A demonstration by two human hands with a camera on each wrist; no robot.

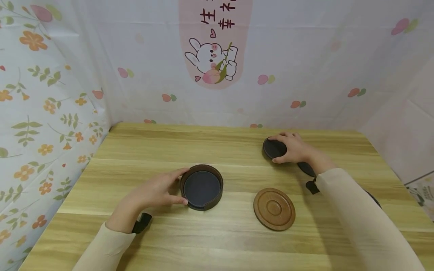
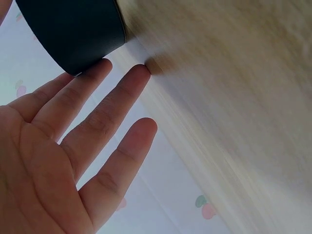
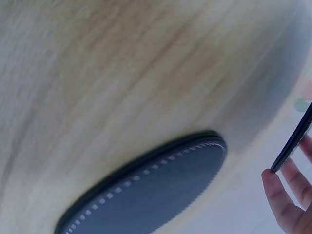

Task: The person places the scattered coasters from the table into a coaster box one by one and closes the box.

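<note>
In the head view my left hand [image 1: 157,190] spans the left side of a round black coaster holder [image 1: 219,195], thumb and forefinger at its rim. The holder's inside is dark and flat, with a notch in the front wall. The left wrist view shows straight, spread fingers beside the holder's smooth wall [image 2: 73,34]. Farther back on the right, my right hand [image 1: 293,147] pinches a round black coaster [image 1: 274,149], tilted up off the table; the right wrist view shows this coaster [image 3: 292,141] edge-on. Below that wrist another black coaster [image 1: 306,169] lies flat, partly hidden by the arm.
A round brown wooden coaster [image 1: 274,209] with ringed grooves lies between the hands, toward the front. The edge of a further dark round thing [image 1: 373,198] shows past the right sleeve. Patterned cloth [image 1: 135,75] hangs behind the wooden table [image 1: 190,244] and along its left side.
</note>
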